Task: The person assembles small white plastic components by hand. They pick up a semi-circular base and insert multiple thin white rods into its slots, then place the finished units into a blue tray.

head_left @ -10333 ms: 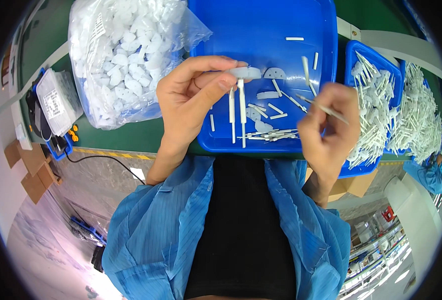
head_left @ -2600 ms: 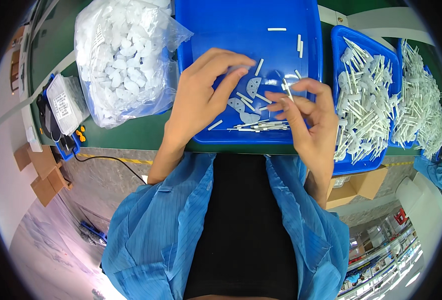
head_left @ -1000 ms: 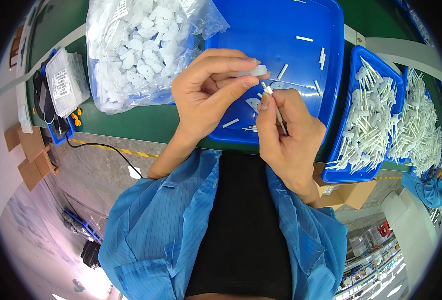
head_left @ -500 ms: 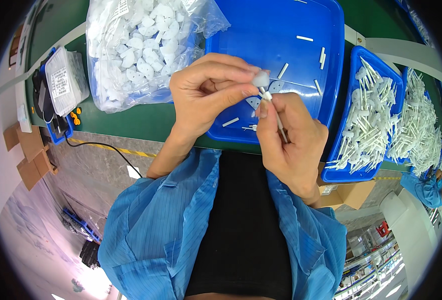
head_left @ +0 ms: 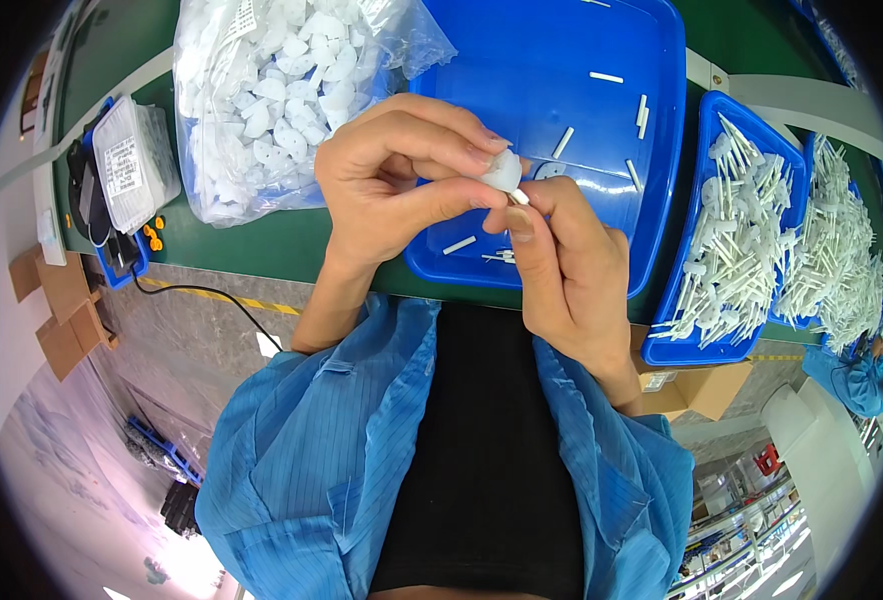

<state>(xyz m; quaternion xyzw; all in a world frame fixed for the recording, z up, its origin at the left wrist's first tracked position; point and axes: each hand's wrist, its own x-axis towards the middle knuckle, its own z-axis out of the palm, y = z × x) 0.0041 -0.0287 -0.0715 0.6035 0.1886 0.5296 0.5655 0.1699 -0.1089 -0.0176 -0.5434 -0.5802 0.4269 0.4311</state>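
Pinching a white piece (head_left: 503, 172) in the left hand (head_left: 364, 198), the person I'm watching has a white rod (head_left: 520, 197) gripped in the right hand (head_left: 574, 262), end at the piece's 5 o'clock edge; can't tell if seated. Held over tray's (head_left: 532, 60) 8 o'clock side. From hands: loose rods (head_left: 563, 143) at 1–2, bag (head_left: 262, 110) near 10 on table (head_left: 282, 238), heaped bin (head_left: 697, 353) at 3.

The piece (head_left: 503, 172) and rod (head_left: 519, 197) are white, the tray (head_left: 522, 60) blue, the jacket (head_left: 297, 450) striped blue.
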